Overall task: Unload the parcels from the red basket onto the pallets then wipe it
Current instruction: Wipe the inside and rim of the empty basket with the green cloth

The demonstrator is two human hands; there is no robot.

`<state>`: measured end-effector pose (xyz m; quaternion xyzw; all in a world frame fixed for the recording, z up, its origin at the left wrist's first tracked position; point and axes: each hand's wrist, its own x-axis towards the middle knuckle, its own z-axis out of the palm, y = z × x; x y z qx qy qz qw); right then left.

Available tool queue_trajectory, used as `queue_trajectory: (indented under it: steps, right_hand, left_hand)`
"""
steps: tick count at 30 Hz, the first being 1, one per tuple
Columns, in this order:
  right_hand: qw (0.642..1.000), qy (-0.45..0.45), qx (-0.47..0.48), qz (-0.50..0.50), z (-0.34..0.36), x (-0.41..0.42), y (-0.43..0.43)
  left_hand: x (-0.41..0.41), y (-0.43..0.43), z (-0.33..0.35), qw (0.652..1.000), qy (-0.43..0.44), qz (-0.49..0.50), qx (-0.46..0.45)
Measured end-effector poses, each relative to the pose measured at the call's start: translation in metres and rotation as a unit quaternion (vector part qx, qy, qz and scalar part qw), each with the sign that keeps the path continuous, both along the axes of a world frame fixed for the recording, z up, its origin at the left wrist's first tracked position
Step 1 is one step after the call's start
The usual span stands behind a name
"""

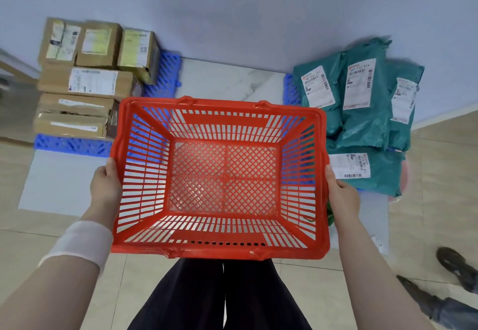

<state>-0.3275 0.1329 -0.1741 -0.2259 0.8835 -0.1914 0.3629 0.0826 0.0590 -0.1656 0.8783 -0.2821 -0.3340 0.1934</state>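
Starting at the left hand (pixel 106 185), we see its thumb laid along the side rim of the red basket (pixel 219 250) while the remaining fingers curl under the wall, out of sight. The right hand (pixel 341 195) grips the opposite rim the same way, with only the thumb and knuckles showing. The basket hangs between the two hands, clear of the ground and above dark clothing (pixel 219 298), and pale floor shows through its mesh bottom. Just below the right hand, something green (pixel 330 216) peeks past the basket wall; we cannot tell what it is. A white wristband (pixel 80 244) wraps the left forearm. Beyond the left fingers, cardboard boxes (pixel 88 81) sit stacked on a blue pallet (pixel 165 73). Beyond the right fingers, teal mailer bags (pixel 359 102) overlap and cover most of a second pallet (pixel 291 91); their labels are too blurred to read. The floor (pixel 439 174) is beige tile meeting a pale wall (pixel 232 19). Behind the right arm, another person's shoe (pixel 455 265) is cut off by the frame edge.
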Motion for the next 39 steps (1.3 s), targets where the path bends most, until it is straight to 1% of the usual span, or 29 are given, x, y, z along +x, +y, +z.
queue_trajectory:
  steps: [3, 10, 16, 19, 22, 25, 28, 31, 35, 39]
  right_hand:
    - [0.999, -0.019, -0.025, -0.007, 0.016, 0.013, 0.014]
    - [0.999, 0.004, -0.027, 0.029, 0.040, 0.067, 0.039]
    - [0.998, -0.005, -0.052, 0.044, 0.056, 0.148, 0.062]
    - [0.995, -0.017, -0.074, 0.059, 0.066, 0.191, 0.069]
    - [0.993, -0.007, -0.076, 0.094, 0.069, 0.225, 0.072]
    - [0.988, 0.001, -0.080, 0.131, 0.072, 0.254, 0.066]
    - [0.983, -0.016, -0.091, 0.157, 0.073, 0.284, 0.061]
    - [0.977, -0.011, -0.094, 0.190, 0.076, 0.320, 0.053]
    - [0.965, -0.017, -0.095, 0.243, 0.085, 0.389, 0.042]
    - [0.950, -0.019, -0.102, 0.295, 0.093, 0.482, 0.029]
  left_hand:
    - [0.013, 0.025, 0.008, 1.000, 0.003, 0.011, -0.007]
    - [0.072, 0.069, 0.024, 0.998, 0.029, 0.033, -0.035]
    - [0.154, 0.108, 0.056, 0.996, 0.002, 0.036, -0.077]
    - [0.203, 0.130, 0.062, 0.992, 0.016, 0.071, -0.101]
    - [0.241, 0.150, 0.069, 0.986, 0.033, 0.116, -0.112]
    - [0.268, 0.171, 0.076, 0.979, 0.038, 0.159, -0.123]
    - [0.290, 0.194, 0.083, 0.972, 0.037, 0.196, -0.125]
    - [0.323, 0.218, 0.087, 0.964, 0.032, 0.231, -0.125]
    - [0.383, 0.250, 0.097, 0.949, 0.017, 0.284, -0.133]
    - [0.449, 0.278, 0.115, 0.935, 0.012, 0.316, -0.163]
